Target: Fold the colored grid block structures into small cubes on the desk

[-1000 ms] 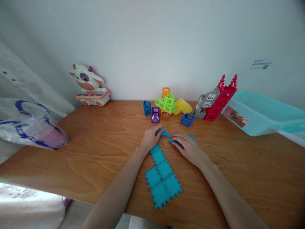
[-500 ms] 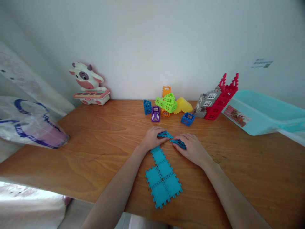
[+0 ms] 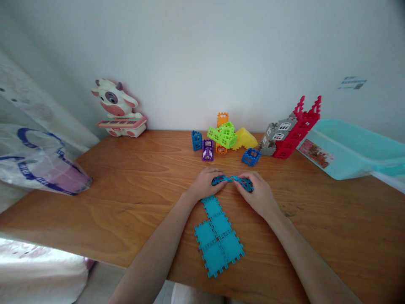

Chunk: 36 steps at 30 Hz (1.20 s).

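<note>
My left hand is closed on a blue openwork building panel, just beyond the far end of the flat tile piece. My right hand grips a second blue openwork panel. The two panels' inner ends nearly meet; whether they touch I cannot tell. Below my left hand, turquoise interlocking tiles lie flat on the wooden table, joined into a square block with a strip running away from me. My left hand partly hides the strip's far end.
Along the wall stand a cow toy keyboard, a purple car piece, a green lattice piece, a yellow piece, a blue box piece and a red-grey tower. A turquoise bin sits right, a plastic bag left.
My right hand has moved slightly away from me with its panel, which now lines up more evenly with the left one. Both hands keep their hold. The view has shifted a little.
</note>
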Available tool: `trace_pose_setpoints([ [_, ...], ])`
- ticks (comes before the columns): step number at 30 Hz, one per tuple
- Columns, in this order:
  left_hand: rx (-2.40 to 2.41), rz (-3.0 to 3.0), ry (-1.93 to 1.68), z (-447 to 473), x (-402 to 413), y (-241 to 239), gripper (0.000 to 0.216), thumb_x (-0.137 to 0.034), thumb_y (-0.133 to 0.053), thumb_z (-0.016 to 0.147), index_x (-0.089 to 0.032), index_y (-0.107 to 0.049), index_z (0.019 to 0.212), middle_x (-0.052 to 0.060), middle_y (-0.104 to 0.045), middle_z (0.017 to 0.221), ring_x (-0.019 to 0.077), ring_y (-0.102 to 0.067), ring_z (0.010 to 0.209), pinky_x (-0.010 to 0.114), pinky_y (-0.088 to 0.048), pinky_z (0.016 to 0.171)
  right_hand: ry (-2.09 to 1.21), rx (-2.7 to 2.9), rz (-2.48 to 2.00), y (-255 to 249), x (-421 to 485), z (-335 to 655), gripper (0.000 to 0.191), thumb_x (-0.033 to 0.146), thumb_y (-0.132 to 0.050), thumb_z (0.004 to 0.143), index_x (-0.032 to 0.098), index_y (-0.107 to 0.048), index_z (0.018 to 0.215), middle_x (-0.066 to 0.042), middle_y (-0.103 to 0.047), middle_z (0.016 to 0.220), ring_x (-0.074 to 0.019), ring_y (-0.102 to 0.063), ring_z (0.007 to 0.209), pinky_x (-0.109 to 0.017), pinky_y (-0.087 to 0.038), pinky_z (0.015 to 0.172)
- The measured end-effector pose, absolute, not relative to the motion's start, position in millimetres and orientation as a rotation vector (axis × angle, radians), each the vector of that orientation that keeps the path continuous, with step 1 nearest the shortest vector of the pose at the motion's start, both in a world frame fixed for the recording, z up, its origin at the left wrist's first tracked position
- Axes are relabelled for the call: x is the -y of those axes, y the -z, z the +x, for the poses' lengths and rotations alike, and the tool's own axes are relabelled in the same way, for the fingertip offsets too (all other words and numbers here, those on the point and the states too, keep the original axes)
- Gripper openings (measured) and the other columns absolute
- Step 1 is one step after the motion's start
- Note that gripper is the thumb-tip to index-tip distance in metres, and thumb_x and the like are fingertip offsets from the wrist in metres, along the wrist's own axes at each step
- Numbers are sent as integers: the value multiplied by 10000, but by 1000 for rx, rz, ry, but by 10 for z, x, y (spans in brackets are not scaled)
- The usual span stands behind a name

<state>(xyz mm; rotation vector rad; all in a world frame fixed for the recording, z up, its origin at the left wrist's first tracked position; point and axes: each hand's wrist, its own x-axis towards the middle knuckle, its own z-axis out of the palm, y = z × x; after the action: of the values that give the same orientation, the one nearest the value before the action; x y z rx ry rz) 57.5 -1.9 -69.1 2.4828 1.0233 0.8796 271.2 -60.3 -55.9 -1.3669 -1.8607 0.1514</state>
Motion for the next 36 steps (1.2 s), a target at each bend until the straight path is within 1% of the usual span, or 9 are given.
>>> trace_pose_setpoints([
  [4,-1010,2519,-827,555,70,621,332,-392,-560,915,-205,-718,1140,107,-651,1109,211,-624,1042,357,-493,965,-126,1821,-1385,604,586,2724,201,410,-600,898,217,-608,954,-92,-661,945,-254,-660,867,-405,-549,780],
  [11,-935,2590,-667,538,131,528,464,-425,-633,838,-229,-650,1258,102,-621,1080,256,-591,1028,397,-479,925,-147,1804,-1389,584,602,2685,195,414,-605,891,229,-612,951,-89,-676,940,-256,-668,857,-408,-555,761],
  [16,-910,2561,-697,540,120,564,423,-320,-611,841,-201,-642,1246,106,-631,1098,250,-592,1051,383,-471,947,-233,1918,-1299,588,622,2641,162,389,-593,906,253,-602,993,-74,-708,1002,-258,-686,914,-426,-556,820],
  [18,-905,2536,-725,538,117,578,423,-314,-597,859,-212,-619,1269,102,-639,1122,245,-595,1071,382,-466,962,-232,1919,-1303,602,618,2648,162,393,-589,908,259,-603,999,-72,-713,1007,-261,-691,916,-434,-557,825],
  [22,-895,2504,-755,546,123,562,457,-463,-624,870,-239,-610,1267,94,-658,1166,252,-599,1105,399,-450,989,-205,1879,-1348,626,603,2676,210,418,-594,895,254,-610,1025,-79,-715,1005,-270,-692,921,-437,-562,814],
  [26,-951,2507,-766,588,158,506,575,-604,-657,803,-229,-621,1237,94,-665,1151,261,-610,1078,411,-454,979,-182,1833,-1359,614,607,2689,254,422,-612,887,243,-602,1067,-88,-699,1046,-272,-682,957,-429,-556,833],
  [31,-1149,2504,-784,727,328,442,800,-740,-655,701,-201,-557,1284,134,-631,1191,313,-580,1115,451,-450,977,-162,1827,-1345,587,608,2728,250,420,-606,891,246,-608,1071,-85,-703,1037,-275,-686,952,-437,-555,843],
  [33,-1273,2498,-788,789,405,447,806,-753,-646,695,-199,-551,1273,146,-624,1174,333,-573,1113,467,-449,966,-137,1787,-1358,584,602,2750,269,431,-611,886,243,-609,1078,-88,-706,1039,-274,-690,944,-437,-558,838],
  [36,-1369,2515,-770,839,448,490,633,-623,-665,773,-199,-567,1232,139,-630,1130,330,-580,1079,471,-458,942,-124,1766,-1358,580,597,2771,307,443,-627,875,241,-601,1104,-87,-708,1052,-271,-694,944,-436,-560,844],
])
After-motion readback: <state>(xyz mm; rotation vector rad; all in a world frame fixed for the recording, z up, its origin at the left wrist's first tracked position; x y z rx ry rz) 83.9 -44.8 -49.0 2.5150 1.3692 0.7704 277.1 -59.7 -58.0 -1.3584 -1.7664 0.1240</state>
